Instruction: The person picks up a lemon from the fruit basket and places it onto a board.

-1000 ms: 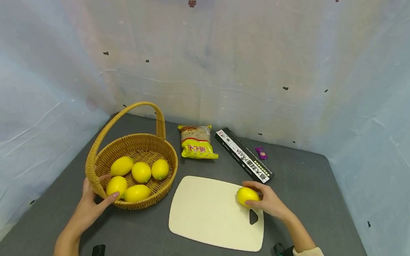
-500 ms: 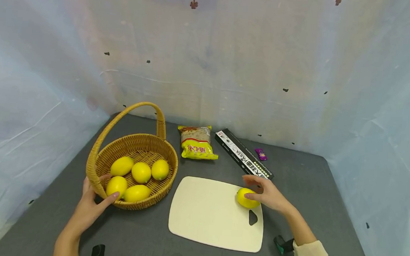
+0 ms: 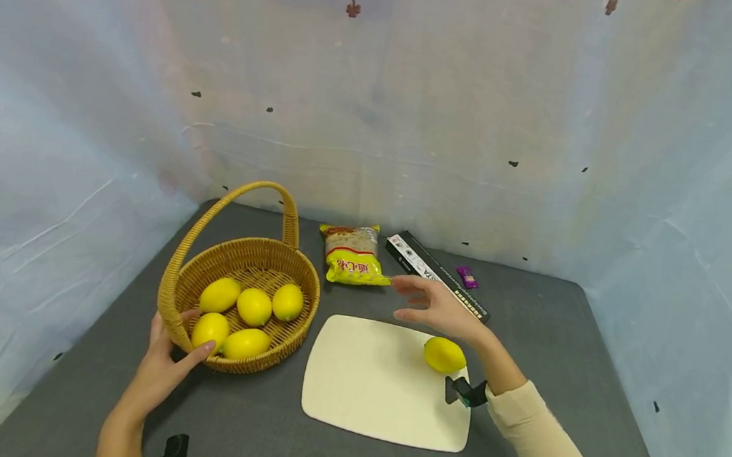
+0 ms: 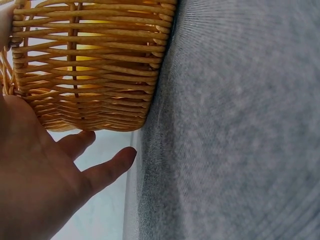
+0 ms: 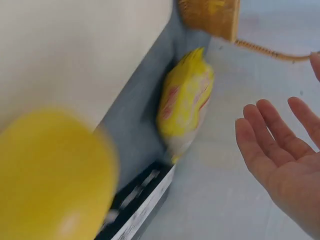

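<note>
A wicker basket [image 3: 302, 259] with a tall handle stands at the left and holds several lemons [image 3: 254, 307]. My left hand [image 3: 160, 370] grips its near left rim, thumb over the edge; in the left wrist view some fingers spread beside the woven wall [image 4: 90, 65]. One lemon [image 3: 444, 355] lies on the upper right corner of a cream cutting board [image 3: 379, 387]. Over the board's far edge hovers my right hand [image 3: 440, 307], fingers loosely bent and holding nothing. The right wrist view shows that hand [image 5: 285, 150] apart from the blurred lemon [image 5: 55, 175].
Behind the board lie a yellow snack-like bag [image 3: 354, 256] and a long black pasta box [image 3: 412, 254], partly hidden by my right hand. A small purple packet [image 3: 467, 277] is beside the box. Pale sheeting [image 3: 375, 114] surrounds the grey table [image 3: 248, 420].
My right hand has let go of the lemon on the board and moved left and away from me. The lemon stays where it was. My left hand keeps its grip on the basket.
</note>
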Demonstrator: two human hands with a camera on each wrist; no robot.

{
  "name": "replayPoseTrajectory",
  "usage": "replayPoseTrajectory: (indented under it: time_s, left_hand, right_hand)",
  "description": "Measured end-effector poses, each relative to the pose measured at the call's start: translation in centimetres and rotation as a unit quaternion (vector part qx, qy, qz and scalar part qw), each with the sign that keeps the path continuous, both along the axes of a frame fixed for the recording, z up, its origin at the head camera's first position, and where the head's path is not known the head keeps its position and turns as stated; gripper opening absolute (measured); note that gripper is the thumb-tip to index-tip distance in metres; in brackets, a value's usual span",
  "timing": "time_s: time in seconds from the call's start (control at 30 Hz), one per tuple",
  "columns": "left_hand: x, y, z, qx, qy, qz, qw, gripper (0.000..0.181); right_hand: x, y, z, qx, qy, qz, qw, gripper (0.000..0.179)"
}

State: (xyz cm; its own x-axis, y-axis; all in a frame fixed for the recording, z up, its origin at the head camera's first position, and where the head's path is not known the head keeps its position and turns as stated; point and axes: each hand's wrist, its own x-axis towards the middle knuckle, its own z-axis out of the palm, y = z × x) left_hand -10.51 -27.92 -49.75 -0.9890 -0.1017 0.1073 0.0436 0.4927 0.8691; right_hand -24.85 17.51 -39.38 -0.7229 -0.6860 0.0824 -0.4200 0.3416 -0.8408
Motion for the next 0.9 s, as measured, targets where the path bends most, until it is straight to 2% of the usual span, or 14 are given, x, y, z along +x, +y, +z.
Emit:
replayPoseTrajectory:
  time_s: [0.3,0.53,0.7,0.9]
  left_hand:
    - [0.0,0.0,0.0,0.006,0.01,-0.003,0.9999,0.068]
    - [-0.1,0.2,-0.2,0.015,0.011,-0.007,0.9998,0.068]
    - [-0.2,0.2,-0.5,0.015,0.014,-0.009,0.9997,0.068]
    - [-0.1,-0.1,-0.5,0.019,0.015,-0.007,0.9997,0.068]
  right_hand:
    - [-0.5,-6.6,0.4,-0.035,-0.011,0.065,0.9972,0.055]
    - [-1.3,-12.1,1.8,-0.011,-0.006,0.107,0.9942,0.053]
    - [-2.2,-15.1,1.9,0.001,-0.022,0.123,0.9921,0.051]
    - [-2.7,-18.5,2.2,0.004,-0.014,0.143,0.9896,0.049]
